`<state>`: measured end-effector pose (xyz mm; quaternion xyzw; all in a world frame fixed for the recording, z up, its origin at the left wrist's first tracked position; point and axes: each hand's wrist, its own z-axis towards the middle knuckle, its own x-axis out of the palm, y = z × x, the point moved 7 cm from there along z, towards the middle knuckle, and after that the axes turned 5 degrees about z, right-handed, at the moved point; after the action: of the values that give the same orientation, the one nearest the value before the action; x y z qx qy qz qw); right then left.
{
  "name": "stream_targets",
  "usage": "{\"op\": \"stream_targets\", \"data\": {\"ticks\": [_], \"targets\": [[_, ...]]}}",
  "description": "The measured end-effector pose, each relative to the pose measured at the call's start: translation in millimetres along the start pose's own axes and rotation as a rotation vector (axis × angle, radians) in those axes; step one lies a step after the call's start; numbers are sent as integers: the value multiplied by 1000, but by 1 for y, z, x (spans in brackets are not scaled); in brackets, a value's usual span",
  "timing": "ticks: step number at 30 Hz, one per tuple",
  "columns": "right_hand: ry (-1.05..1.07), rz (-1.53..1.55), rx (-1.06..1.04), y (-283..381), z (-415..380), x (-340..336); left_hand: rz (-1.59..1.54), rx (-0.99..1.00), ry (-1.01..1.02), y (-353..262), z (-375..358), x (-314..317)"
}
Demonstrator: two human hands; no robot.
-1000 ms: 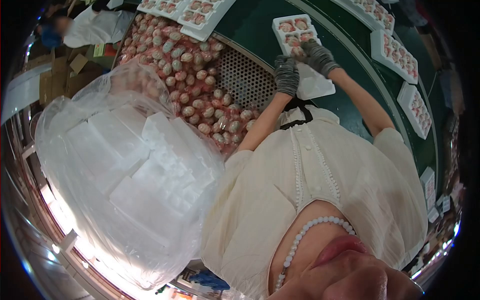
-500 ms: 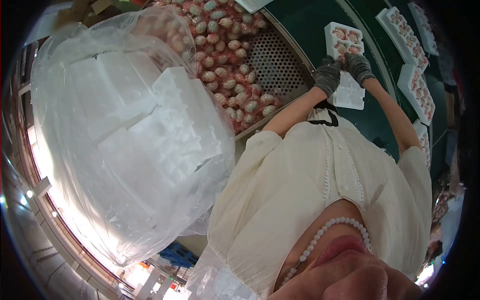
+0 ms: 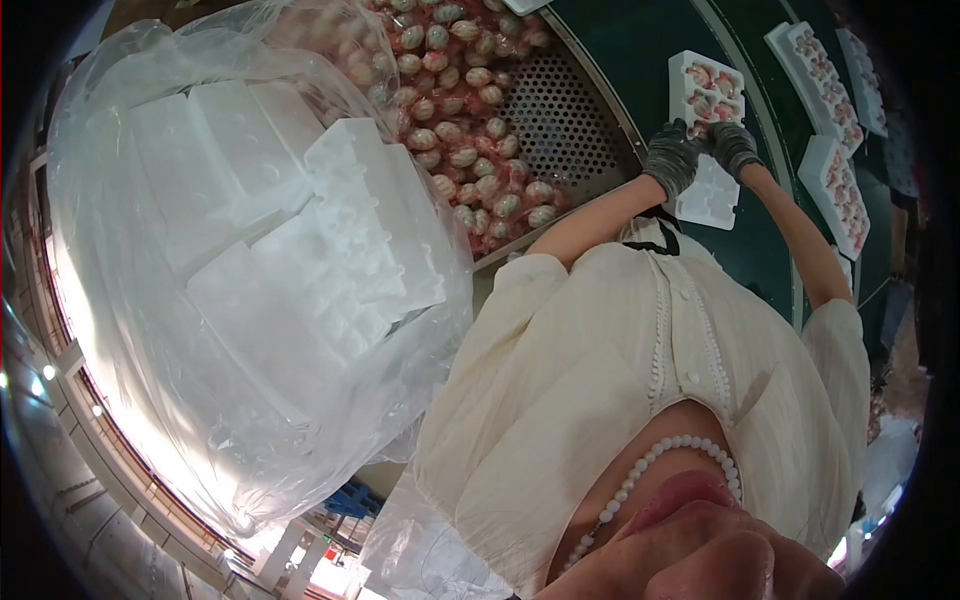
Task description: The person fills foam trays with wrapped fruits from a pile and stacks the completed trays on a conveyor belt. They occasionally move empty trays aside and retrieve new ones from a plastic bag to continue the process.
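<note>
A long white foam tray (image 3: 709, 196) lies on the green surface, its far cells filled with round, netted pinkish-white pieces (image 3: 712, 82) and its near part bare. Over the middle of the tray are both hands in grey gloves, close together. My left hand (image 3: 672, 160) is at the tray's left edge, fingers curled and pointing in at the cells. My right hand (image 3: 734, 148) bends inward from the right side, fingers pressed together near a piece. What exactly the fingertips hold is too small and partly hidden.
A heap of netted round pieces (image 3: 485, 160) lies in a metal bin with a perforated plate (image 3: 565, 120), left of the hands. A big clear bag (image 3: 250, 260) of white foam trays fills the left. More filled trays (image 3: 835, 195) stand at the right.
The whole view has shifted slightly, with tray and hands a little lower and further right in the picture. Both hands stay over the tray's middle, fingers still close together.
</note>
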<state>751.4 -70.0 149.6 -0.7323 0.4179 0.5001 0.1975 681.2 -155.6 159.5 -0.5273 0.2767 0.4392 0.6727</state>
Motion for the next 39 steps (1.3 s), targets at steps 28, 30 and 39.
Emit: {"op": "stream_targets", "data": {"ticks": [28, 30, 39], "targets": [[-56, 146, -81, -9, -5, 34, 291, -303, 702, 188, -182, 47], [-60, 239, -76, -11, -10, 36, 366, -353, 761, 200, -183, 59], [-179, 58, -102, -12, -44, 30, 345, -338, 879, 218, -188, 67]]}}
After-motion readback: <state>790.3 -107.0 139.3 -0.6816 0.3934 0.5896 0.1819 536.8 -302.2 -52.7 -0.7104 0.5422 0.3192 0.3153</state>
